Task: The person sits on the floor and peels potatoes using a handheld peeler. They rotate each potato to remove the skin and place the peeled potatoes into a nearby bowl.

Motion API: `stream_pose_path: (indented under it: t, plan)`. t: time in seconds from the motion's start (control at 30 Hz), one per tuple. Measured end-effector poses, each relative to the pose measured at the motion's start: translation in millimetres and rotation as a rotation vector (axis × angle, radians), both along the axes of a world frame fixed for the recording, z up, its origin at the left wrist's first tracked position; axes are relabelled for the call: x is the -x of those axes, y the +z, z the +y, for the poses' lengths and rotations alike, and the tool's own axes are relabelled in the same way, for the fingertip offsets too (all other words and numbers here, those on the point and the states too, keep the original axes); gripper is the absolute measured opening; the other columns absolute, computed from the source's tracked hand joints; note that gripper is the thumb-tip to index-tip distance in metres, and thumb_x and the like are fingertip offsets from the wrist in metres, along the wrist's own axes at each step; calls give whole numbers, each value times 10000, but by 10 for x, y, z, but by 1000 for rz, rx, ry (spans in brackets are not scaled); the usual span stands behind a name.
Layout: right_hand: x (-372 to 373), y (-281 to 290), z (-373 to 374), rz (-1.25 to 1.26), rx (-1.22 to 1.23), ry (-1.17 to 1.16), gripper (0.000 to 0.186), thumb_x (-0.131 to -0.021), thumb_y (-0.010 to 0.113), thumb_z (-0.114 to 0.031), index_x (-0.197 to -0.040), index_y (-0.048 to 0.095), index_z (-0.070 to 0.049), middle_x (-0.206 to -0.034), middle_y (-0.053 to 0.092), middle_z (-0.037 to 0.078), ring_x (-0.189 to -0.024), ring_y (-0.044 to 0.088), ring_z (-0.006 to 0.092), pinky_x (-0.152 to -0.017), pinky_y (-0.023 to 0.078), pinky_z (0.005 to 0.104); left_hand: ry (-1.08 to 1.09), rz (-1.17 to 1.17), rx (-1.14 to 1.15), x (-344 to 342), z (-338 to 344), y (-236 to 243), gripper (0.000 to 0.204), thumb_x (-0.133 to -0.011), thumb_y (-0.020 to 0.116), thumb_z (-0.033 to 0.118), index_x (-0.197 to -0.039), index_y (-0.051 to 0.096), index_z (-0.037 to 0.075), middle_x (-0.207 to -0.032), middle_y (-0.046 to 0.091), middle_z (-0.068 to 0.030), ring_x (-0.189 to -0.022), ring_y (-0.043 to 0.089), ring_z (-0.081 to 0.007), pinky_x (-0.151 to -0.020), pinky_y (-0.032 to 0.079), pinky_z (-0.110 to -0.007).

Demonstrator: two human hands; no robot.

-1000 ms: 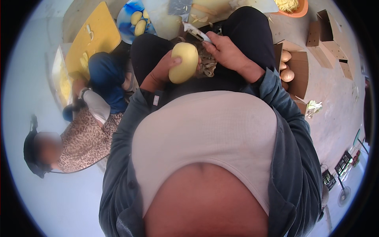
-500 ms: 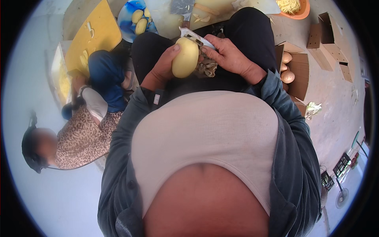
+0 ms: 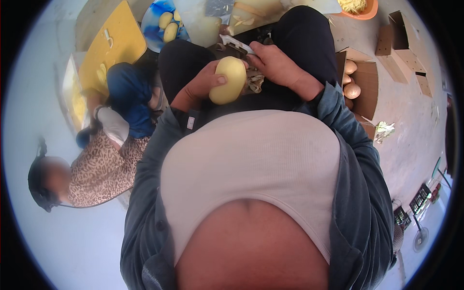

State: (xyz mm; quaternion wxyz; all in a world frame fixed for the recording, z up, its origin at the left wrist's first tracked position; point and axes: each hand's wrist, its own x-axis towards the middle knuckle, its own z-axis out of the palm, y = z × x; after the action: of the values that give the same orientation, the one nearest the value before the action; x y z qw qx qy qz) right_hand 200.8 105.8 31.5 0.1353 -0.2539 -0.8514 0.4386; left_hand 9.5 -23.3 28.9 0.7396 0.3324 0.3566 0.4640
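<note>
A large, smooth, peeled yellow potato [image 3: 229, 81] is upright between my knees, gripped by my left hand [image 3: 204, 81] with the thumb across its side. My right hand [image 3: 276, 63] is closed round the handle of a white peeler [image 3: 237, 44]. The peeler's head points left, above the potato's top end and apart from it. Below my right hand, brown and pale peelings [image 3: 254, 79] lie in a heap between my legs.
Peeled potatoes [image 3: 170, 32] lie in a blue and white basin [image 3: 150, 36] at far left. Unpeeled potatoes [image 3: 352, 91] fill a cardboard box [image 3: 368, 87] at right. An orange bowl [image 3: 369, 12] holds yellow shreds. A co-worker [image 3: 104, 164] sits at left by a yellow board [image 3: 113, 46].
The potato has come slightly nearer to me and turned more upright in my left hand. My right hand and the peeler have drawn away from its surface.
</note>
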Motion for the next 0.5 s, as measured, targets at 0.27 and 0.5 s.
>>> stream_pose_path:
  t: [0.27,0.5]
  plan:
    - [-15,33,10,113,99,5,241,-910,551,-228,-920,521,12,-750,605,201,-699,608,370,-636,479,409,205,-105,97,-20,14,-3,603,-911,448,477,-1304,412,22,-1042,570,-162,-856,613,-230,-713,507,-345]
    - [-28,68,11,112,141,-3,230,-911,555,-217,-917,527,11,-732,587,177,-665,590,326,-635,473,383,211,-122,143,-33,33,-2,569,-934,414,447,-1308,421,18,-1069,582,-171,-889,622,-250,-745,521,-362]
